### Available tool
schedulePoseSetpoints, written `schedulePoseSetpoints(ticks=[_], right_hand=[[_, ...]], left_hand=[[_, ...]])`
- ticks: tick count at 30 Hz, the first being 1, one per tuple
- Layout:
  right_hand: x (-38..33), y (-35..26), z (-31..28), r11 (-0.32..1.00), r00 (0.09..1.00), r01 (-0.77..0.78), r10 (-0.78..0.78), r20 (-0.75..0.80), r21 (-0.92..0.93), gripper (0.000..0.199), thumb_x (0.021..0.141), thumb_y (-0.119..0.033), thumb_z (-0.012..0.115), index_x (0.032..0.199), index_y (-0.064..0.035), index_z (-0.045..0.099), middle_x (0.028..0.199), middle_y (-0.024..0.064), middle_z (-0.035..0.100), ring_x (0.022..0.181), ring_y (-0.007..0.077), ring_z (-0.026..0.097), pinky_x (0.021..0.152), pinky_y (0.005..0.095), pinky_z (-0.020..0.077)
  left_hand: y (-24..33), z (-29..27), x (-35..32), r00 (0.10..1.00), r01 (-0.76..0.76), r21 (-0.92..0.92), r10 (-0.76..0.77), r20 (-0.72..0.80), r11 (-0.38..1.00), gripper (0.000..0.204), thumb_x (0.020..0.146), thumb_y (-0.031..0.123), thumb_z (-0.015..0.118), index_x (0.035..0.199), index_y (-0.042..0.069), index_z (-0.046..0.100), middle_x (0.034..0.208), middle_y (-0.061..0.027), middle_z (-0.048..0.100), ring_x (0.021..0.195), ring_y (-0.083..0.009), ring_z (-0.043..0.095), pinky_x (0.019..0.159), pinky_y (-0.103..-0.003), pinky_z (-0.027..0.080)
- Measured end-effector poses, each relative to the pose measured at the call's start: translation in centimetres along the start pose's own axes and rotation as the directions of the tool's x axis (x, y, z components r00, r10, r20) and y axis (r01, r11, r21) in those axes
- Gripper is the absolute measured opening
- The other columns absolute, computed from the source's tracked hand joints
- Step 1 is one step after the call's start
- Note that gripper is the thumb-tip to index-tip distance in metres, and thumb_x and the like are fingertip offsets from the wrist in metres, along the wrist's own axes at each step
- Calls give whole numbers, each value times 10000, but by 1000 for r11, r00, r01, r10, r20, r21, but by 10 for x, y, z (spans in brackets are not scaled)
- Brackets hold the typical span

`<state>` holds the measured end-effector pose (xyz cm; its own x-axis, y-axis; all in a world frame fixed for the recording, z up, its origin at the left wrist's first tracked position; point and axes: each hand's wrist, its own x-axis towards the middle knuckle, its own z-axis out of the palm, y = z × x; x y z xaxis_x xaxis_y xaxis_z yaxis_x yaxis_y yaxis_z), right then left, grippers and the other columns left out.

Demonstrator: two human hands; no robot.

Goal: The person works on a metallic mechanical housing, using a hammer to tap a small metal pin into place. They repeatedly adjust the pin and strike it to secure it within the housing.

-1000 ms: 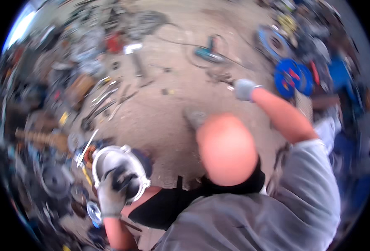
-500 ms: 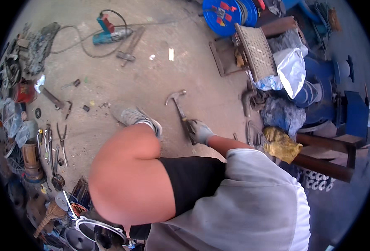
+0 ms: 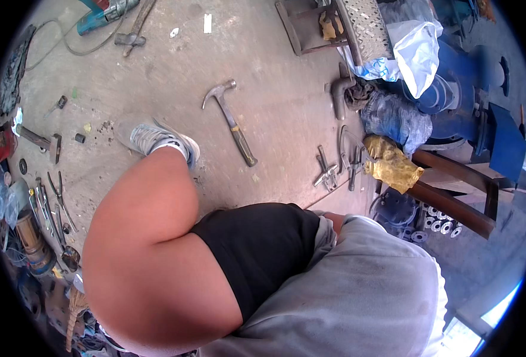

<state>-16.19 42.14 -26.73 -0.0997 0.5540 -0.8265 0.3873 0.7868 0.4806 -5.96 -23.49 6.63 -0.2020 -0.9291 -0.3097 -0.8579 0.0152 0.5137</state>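
A claw hammer (image 3: 232, 125) with a dark, yellow-marked handle lies on the concrete floor, untouched, its head pointing away from me. Only a sliver of my right forearm (image 3: 335, 221) shows beside the grey shirt; the right hand is hidden behind my body. My left hand is nowhere in the picture. Left of the hammer, my bent leg ends in a grey shoe (image 3: 156, 138) on the floor. To the hammer's right lie a metal puller-like tool (image 3: 326, 172) and a crumpled yellow cloth (image 3: 392, 165).
Pliers (image 3: 61, 199) and several wrenches lie at the left. A second hammer (image 3: 133, 37) and a teal power tool (image 3: 105, 16) are at the far left. A woven-seat chair (image 3: 364, 27), blue machinery (image 3: 453, 89) and a brown steel frame (image 3: 453, 211) stand at the right.
My gloved right hand has let go of the hammer's handle and drawn back out of sight toward my body. The view has shifted, so the floor items appear higher in the picture.
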Motion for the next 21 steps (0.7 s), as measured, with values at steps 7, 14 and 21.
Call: schedulePoseSetpoints(ticks=[7,14,21], right_hand=[[23,-2,-50,992,981,-95,108,-164,85,1284,793,-582,854,1672,2,122,1701,292,251,1567,393,338,1255,425,369],[88,-48,-149,894,935,-38,190,-301,446,1283,832,-511,836,1703,-30,27,1678,309,312,1526,405,411,1220,446,413],[115,-122,-143,864,847,328,-90,-524,383,794,1010,-446,618,1632,-37,343,1542,295,518,1403,393,558,1130,462,490]], left_hand=[[2,-1,7,999,-37,33,36,39,999,492,912,85,787,1363,-41,636,1287,-142,716,1133,-276,706,986,-390,574],[-2,-4,-9,999,-39,65,37,25,997,498,899,61,789,1363,-27,631,1276,-111,712,1132,-246,704,992,-376,576],[-19,-10,16,990,-87,37,83,111,995,507,885,38,791,1362,-13,627,1266,-81,708,1132,-216,702,997,-362,578]])
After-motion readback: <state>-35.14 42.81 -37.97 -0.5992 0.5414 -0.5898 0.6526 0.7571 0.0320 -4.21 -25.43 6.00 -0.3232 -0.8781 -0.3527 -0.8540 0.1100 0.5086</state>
